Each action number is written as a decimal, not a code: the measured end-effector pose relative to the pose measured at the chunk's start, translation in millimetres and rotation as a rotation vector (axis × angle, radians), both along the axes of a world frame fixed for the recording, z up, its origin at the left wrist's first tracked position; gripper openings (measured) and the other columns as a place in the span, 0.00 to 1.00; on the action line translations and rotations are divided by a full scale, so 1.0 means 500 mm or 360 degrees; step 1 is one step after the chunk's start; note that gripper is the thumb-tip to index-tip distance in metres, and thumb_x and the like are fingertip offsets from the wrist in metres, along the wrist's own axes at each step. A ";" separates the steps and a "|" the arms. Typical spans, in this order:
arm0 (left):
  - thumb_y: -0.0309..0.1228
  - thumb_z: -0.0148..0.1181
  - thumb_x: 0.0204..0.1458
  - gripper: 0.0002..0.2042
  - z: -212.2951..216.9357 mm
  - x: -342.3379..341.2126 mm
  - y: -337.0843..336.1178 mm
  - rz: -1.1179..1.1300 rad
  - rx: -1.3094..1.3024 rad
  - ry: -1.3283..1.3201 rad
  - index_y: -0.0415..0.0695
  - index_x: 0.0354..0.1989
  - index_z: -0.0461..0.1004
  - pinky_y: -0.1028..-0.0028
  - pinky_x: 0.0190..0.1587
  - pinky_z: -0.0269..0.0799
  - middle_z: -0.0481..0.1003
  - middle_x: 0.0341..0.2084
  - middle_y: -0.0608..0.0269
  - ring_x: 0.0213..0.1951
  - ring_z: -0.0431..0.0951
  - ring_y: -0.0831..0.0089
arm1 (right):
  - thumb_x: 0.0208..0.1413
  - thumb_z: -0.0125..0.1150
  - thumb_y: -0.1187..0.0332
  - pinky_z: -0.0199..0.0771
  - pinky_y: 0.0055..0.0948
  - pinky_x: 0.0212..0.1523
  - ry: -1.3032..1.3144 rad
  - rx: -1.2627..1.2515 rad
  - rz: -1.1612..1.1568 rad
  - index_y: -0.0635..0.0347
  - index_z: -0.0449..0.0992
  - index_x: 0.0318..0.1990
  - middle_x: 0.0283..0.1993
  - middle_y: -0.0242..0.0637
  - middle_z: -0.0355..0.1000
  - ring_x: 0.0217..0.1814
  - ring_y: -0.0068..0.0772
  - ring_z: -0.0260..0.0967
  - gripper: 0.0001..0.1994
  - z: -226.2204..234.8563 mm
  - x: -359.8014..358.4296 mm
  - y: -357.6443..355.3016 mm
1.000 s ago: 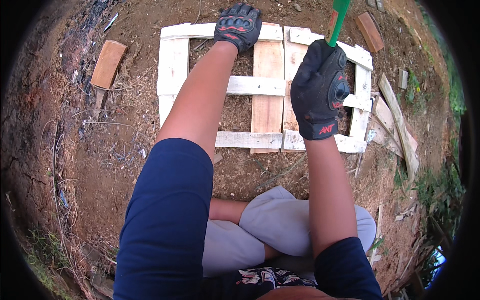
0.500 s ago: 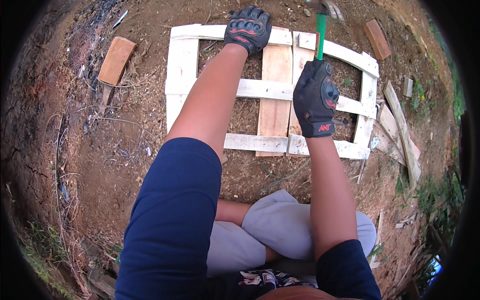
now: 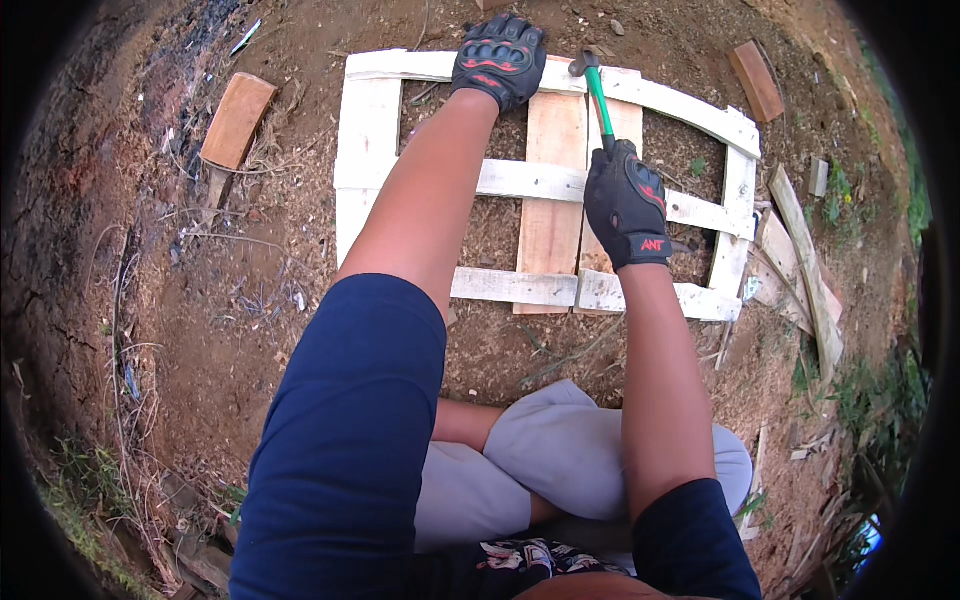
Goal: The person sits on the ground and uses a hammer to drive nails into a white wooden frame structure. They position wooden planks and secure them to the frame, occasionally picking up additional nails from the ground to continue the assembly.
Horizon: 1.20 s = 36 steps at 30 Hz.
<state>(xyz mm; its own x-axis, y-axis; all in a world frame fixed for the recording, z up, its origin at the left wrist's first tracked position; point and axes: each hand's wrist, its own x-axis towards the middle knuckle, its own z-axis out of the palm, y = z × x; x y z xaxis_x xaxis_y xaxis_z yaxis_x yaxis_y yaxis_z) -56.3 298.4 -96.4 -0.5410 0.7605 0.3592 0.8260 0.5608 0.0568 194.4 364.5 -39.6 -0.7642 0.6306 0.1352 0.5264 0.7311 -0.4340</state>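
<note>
A block (image 3: 238, 120) lay left of the frames (image 3: 365, 130), offcuts (image 3: 808, 270) to their right. The left forearm (image 3: 415, 200) hid part of the left-hand one. The left hand (image 3: 499, 62) lay palm down over the upper rail (image 3: 425, 65); whether it gripped anything could not be told. The right hand (image 3: 627, 205) was closed round the hammer (image 3: 600, 100), whose head was over the rail's right end, beside the left hand.

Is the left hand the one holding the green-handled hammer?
No, the right hand grips the hammer, while the left hand lies over the far white slat.
</note>
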 end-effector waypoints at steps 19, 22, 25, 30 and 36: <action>0.44 0.49 0.69 0.20 -0.012 -0.008 -0.002 -0.0018 0.0044 0.0035 0.52 0.62 0.78 0.51 0.72 0.65 0.76 0.62 0.58 0.68 0.72 0.57 | 0.75 0.53 0.51 0.68 0.29 0.19 0.0022 -0.1792 -0.0384 0.61 0.76 0.48 0.25 0.28 0.69 0.18 0.21 0.66 0.19 0.079 -0.002 0.058; 0.44 0.49 0.69 0.20 0.012 0.004 -0.006 -0.0009 -0.0033 0.0007 0.51 0.62 0.78 0.52 0.71 0.66 0.76 0.61 0.58 0.67 0.72 0.56 | 0.76 0.53 0.52 0.69 0.27 0.19 0.0371 -0.1763 -0.0448 0.61 0.75 0.48 0.26 0.28 0.70 0.18 0.21 0.66 0.19 0.098 -0.003 0.079; 0.44 0.49 0.69 0.20 0.025 0.011 0.000 -0.0006 -0.0060 -0.0023 0.52 0.62 0.78 0.52 0.71 0.66 0.76 0.61 0.57 0.67 0.73 0.56 | 0.77 0.51 0.53 0.69 0.28 0.18 0.0807 -0.1589 -0.0392 0.61 0.75 0.44 0.25 0.29 0.71 0.18 0.21 0.67 0.19 0.113 -0.012 0.085; 0.44 0.49 0.68 0.20 0.022 0.007 -0.001 0.0010 -0.0038 -0.0007 0.52 0.62 0.78 0.52 0.71 0.66 0.76 0.62 0.58 0.68 0.72 0.56 | 0.77 0.52 0.52 0.68 0.27 0.19 -0.0059 -0.1319 -0.0361 0.55 0.76 0.44 0.24 0.27 0.68 0.18 0.20 0.65 0.16 0.059 -0.010 0.050; 0.45 0.49 0.68 0.20 0.025 0.011 0.000 0.0014 -0.0095 -0.0047 0.53 0.63 0.78 0.52 0.73 0.64 0.76 0.63 0.59 0.69 0.71 0.57 | 0.76 0.52 0.55 0.70 0.31 0.19 0.0686 -0.1353 -0.0419 0.59 0.74 0.39 0.24 0.31 0.69 0.18 0.22 0.68 0.17 0.089 -0.020 0.063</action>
<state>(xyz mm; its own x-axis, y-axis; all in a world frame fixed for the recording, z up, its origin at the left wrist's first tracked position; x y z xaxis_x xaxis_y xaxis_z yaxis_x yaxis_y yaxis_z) -51.0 298.2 -83.9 -0.5574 0.7751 0.2974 0.8195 0.5712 0.0472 184.2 396.0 4.8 -0.5773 0.7896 -0.2080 0.3012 -0.0308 -0.9531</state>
